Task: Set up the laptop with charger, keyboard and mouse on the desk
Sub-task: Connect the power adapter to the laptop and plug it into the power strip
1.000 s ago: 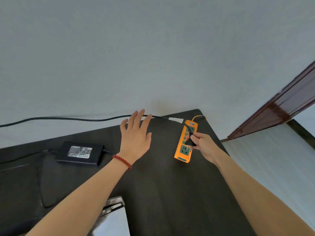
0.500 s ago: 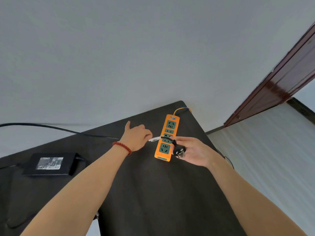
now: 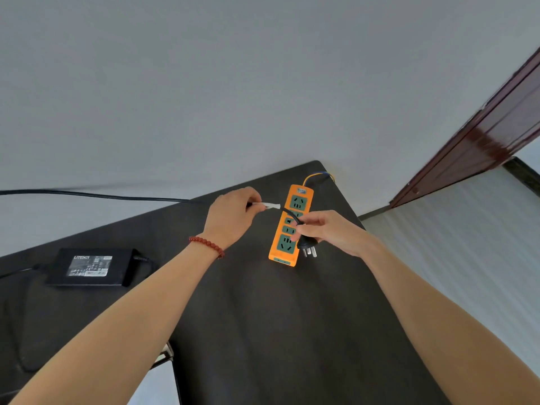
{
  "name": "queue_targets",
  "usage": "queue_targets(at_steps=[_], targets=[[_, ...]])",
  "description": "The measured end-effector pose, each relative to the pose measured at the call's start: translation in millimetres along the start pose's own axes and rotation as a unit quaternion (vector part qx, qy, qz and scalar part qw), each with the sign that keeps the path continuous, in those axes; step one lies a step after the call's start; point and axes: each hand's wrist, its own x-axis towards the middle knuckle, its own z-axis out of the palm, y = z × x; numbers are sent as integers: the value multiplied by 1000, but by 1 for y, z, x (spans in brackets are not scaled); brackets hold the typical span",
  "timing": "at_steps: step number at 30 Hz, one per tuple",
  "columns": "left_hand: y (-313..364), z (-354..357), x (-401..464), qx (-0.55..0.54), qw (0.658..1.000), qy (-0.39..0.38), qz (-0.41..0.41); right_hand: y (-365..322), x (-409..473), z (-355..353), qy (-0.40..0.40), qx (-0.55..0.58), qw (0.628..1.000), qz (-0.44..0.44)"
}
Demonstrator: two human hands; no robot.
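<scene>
Orange strip: power strip [image 3: 290,226] is laid flat on the black desk [image 3: 263,317], long axis running away from the viewer
Plug: black plug [image 3: 306,245] is held just right of the strip's near end, prongs pointed toward the viewer, not yet inserted
Right hand [image 3: 330,230]: fingers are closed round the plug, judged to turn it toward a socket
Left hand [image 3: 233,214]: cord is pinched at its white tag [image 3: 270,205], left of the strip, judged to hold slack
Adapter: charger brick [image 3: 89,266] is lying well left of the strip
</scene>
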Motion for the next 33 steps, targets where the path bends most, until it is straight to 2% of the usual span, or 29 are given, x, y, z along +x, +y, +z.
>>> queue_targets(at_steps=[6, 12, 19, 33], targets=[[1, 0, 11, 53, 996, 77, 14, -6, 20, 11, 86, -103, 991, -21], [-12, 1, 18, 86, 995, 46, -14, -4, 39, 20, 145, -17, 989, 8], [-25, 0, 16, 101, 994, 40, -24, 1, 46, 25, 155, 53, 986, 25], [-27, 0, 12, 116, 991, 50, -34, 10, 39, 23, 187, -66, 980, -15]])
